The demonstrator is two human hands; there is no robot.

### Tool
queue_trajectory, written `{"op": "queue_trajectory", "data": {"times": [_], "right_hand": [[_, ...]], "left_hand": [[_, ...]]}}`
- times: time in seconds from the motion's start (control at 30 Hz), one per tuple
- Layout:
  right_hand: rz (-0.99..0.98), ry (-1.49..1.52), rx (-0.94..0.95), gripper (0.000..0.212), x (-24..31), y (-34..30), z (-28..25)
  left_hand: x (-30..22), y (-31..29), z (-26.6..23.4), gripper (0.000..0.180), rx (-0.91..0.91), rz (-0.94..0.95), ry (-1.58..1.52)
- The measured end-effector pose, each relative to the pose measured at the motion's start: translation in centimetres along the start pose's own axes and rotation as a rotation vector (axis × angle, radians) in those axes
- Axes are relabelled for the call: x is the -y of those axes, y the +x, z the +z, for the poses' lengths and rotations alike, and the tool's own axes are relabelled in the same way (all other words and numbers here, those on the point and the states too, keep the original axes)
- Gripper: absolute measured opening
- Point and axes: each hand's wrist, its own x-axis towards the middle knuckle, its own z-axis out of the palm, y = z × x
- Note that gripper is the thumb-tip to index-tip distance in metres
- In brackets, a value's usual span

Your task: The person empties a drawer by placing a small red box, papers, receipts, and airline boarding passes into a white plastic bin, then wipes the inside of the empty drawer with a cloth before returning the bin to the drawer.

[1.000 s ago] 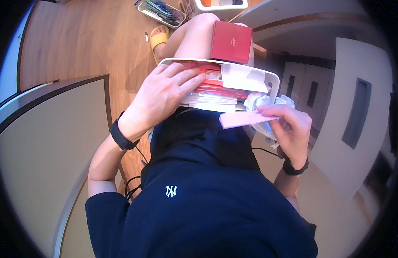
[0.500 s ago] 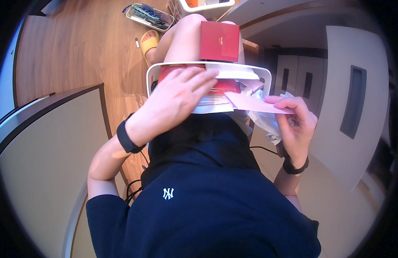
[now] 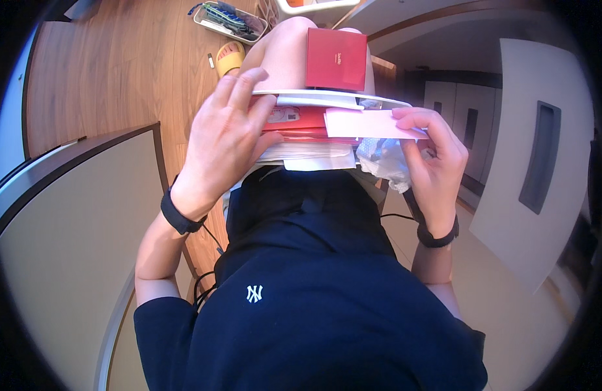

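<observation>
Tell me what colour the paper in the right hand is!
The paper is pale pink, best seen in the head view.

From where I stand, the left hand (image 3: pixel 226 133) covers the white bin's (image 3: pixel 327 94) nine-o'clock end, and the pink slip (image 3: pixel 366 124) hides part of the red packets (image 3: pixel 308 120). At twelve o'clock, the view's edge cuts off a white tub (image 3: pixel 320 8); the red box's (image 3: pixel 336 65) lettering is too small to read.

Drew the left hand (image 3: pixel 224 137) back from across the red packets (image 3: pixel 308 121) to the white container's (image 3: pixel 301 92) left end, baring more of them. Raised the pink paper (image 3: pixel 361 124) in the right hand (image 3: pixel 436 153) over the packets' right part. Shifted the white paper (image 3: pixel 317 101) leftward along the far rim.
</observation>
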Motion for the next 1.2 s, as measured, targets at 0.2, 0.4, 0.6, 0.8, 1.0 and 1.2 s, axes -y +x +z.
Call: {"op": "queue_trajectory", "data": {"times": [0.2, 0.4, 0.6, 0.8, 1.0, 1.2], "right_hand": [[-0.030, -0.137, 0.066, 0.016, -0.1, 0.5, 2.1], [-0.047, -0.300, 0.143, 0.011, -0.7, 0.9, 3.8], [-0.020, -0.217, 0.107, 0.010, 0.2, 0.7, 1.4], [-0.128, -0.364, 0.318, 0.006, 0.7, -1.5, 0.4], [-0.118, -0.511, 0.447, 0.022, 0.0, -1.8, 1.8], [-0.095, -0.509, 0.411, 0.045, -0.8, -1.6, 2.5]], "left_hand": [[0.5, 0.2, -0.4, 0.031, -0.039, 0.007, 0.092], [0.4, 0.6, 0.5, 0.026, -0.076, 0.093, -0.014], [0.6, 1.5, 1.3, 0.022, -0.154, 0.087, -0.103], [1.2, 2.8, 2.0, 0.018, -0.197, -0.006, -0.192], [2.1, 2.8, 2.6, 0.015, -0.138, 0.206, -0.154], [1.4, 1.9, 0.9, 0.018, -0.099, 0.121, -0.257]]}}
